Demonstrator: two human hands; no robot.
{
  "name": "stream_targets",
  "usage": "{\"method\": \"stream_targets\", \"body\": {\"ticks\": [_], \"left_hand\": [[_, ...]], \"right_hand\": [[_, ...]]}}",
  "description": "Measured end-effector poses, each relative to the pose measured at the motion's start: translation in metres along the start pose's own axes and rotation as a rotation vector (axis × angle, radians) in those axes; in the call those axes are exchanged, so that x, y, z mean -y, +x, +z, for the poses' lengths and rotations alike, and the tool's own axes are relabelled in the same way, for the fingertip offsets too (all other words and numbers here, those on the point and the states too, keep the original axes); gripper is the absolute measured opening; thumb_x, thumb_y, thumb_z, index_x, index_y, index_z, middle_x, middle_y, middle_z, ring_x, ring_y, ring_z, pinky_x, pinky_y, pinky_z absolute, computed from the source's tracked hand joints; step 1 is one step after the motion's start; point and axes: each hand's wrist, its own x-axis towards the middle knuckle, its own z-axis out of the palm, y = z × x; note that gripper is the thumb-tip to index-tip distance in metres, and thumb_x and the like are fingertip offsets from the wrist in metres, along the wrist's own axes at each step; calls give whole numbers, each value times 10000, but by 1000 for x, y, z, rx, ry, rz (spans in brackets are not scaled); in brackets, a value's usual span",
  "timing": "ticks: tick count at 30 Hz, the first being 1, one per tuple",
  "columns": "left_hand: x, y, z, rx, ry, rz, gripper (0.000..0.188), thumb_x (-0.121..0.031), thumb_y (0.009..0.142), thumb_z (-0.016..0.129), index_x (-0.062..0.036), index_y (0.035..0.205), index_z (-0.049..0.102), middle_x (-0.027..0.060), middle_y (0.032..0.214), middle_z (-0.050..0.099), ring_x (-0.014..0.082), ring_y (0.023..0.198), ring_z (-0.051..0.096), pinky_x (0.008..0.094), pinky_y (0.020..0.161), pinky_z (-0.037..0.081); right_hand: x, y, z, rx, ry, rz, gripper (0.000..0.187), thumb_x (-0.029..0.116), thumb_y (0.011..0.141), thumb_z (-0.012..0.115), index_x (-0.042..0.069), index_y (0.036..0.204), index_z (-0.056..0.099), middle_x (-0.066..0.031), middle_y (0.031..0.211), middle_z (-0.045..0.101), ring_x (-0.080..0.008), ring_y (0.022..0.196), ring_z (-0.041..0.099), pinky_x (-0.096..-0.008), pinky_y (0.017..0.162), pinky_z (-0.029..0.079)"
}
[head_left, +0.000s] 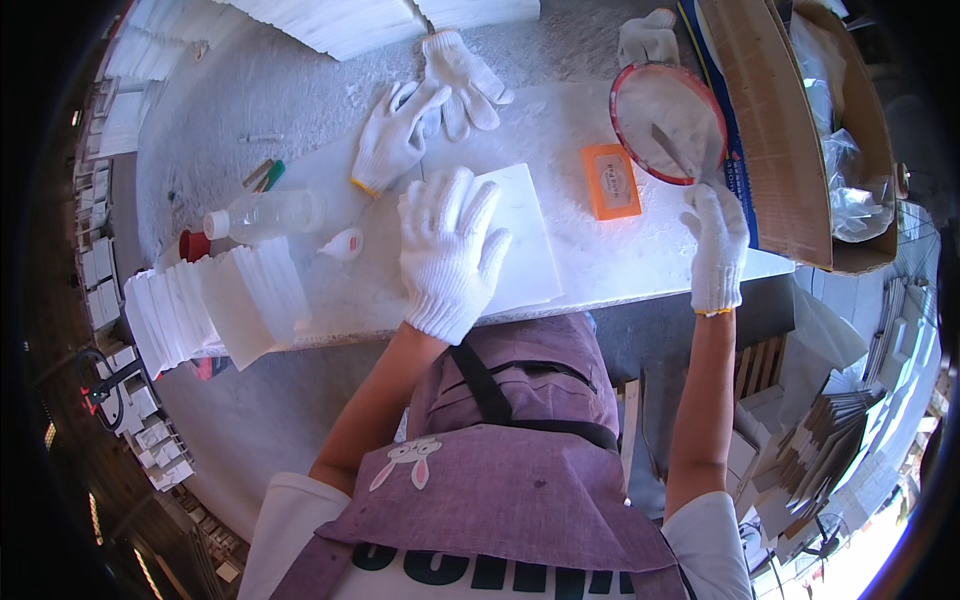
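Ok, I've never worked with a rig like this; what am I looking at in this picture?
No machine here: a person works by hand. The one wide, edge-bending view comes from a camera on their head, looking down. The gloved left hand lies on a flat white rectangular piece; the gloved right hand holds a flat grey blade over a round red-rimmed bowl. On the pale tabletop are also an orange rectangular pack, a clear plastic bottle and, beyond the left hand, white knitted gloves.

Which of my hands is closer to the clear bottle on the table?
Left. Your left hand is right of the clear bottle; your right hand is much farther right, near the red-rimmed bowl.
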Motion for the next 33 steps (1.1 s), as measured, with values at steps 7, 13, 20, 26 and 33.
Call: {"method": "stream_targets", "body": {"ticks": [7,13,20,26,33], "left_hand": [[12,12,21,-26,21,14,464,-327,851,673,-162,1279,607,104,1263,577,367,1199,507,524,1054,350],[16,14,24,-32,-65,15,464,-302,834,694,-159,1268,611,100,1244,581,361,1200,507,519,1037,362],[10,14,24,-86,-82,-24,430,-239,834,688,-113,1239,620,106,1250,598,349,1211,502,499,1060,341],[10,13,25,-124,-131,-22,423,-232,841,679,-97,1237,618,112,1256,599,350,1216,505,497,1065,345],[13,13,27,-177,-138,12,405,-199,819,695,-86,1200,613,116,1204,597,354,1164,534,504,965,395]], "right_hand": [[15,-5,3,16,-155,-54,296,149,949,598,-12,1189,664,-61,752,614,-90,636,536,-236,577,448],[-1,15,10,-6,-449,-225,248,164,932,609,22,1108,712,-151,995,723,-252,853,688,-330,750,541],[-8,25,26,38,-562,-353,257,203,950,594,34,1099,717,-129,1039,727,-253,933,687,-344,791,563],[-9,32,30,90,-432,-196,258,191,937,607,28,1103,719,-85,806,673,-136,677,588,-263,578,474],[-6,28,29,62,-269,-89,255,154,916,625,6,1102,719,-80,769,663,-124,634,561,-264,550,450]]}}
